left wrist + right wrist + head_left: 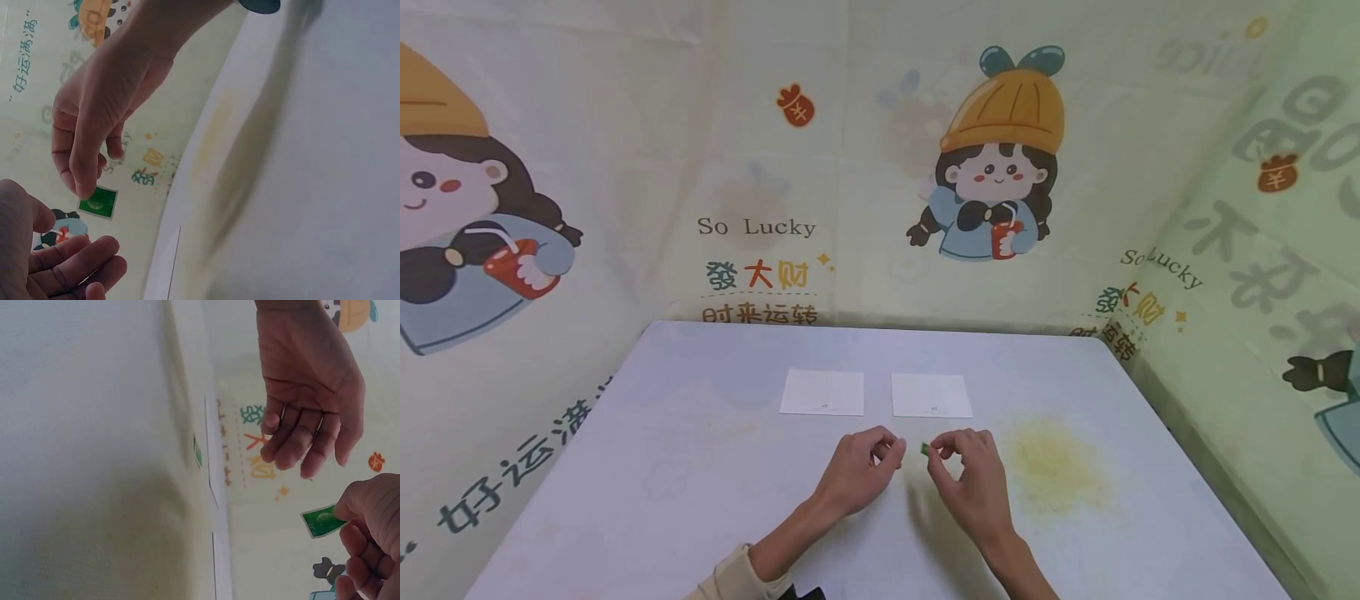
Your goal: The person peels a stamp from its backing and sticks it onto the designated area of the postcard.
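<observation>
My right hand (973, 479) pinches a small green stamp (323, 520) with a pale border between thumb and index finger. It hangs above the table in front of the cards. Close by on its left is my left hand (861, 473), holding nothing, its fingers loosely bent and apart from the stamp. A second green stamp-like piece (197, 452) lies on the table in the right wrist view. Two white cards or envelopes, a left one (822, 393) and a right one (932, 396), lie flat side by side beyond my hands, each with tiny print near its lower edge.
The white table (700, 500) carries a yellowish stain (1056, 462) to the right of my right hand. Printed cloth (865, 167) with cartoon figures and lettering hangs behind the table and along both sides.
</observation>
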Motion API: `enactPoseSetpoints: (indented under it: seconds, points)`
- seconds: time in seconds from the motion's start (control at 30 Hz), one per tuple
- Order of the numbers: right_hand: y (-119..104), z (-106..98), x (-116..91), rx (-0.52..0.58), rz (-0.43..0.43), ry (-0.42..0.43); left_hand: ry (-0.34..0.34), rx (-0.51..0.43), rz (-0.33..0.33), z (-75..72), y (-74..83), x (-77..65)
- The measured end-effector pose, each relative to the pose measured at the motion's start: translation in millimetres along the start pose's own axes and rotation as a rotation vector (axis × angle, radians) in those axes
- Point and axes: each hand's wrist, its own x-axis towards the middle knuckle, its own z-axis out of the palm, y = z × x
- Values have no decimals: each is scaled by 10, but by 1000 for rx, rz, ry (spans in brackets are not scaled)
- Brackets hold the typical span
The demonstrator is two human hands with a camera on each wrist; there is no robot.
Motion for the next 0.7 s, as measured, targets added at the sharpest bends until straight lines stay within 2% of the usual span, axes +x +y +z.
enactPoseSetpoints:
  seconds: [0.1,0.23,0.5,0.7]
  points:
    - [-32,-2,-14,-61,-50,33,-18,-61,-17,17,29,-11]
    - [-79,-12,-22,-129,-157,90,-29,-115,-42,42,64,-17]
    - [-141,-32,-26,-225,-354,163,-14,-208,-68,80,128,-32]
    - [-166,-31,-41,-274,-443,201,-11,-291,-75,79,181,-42]
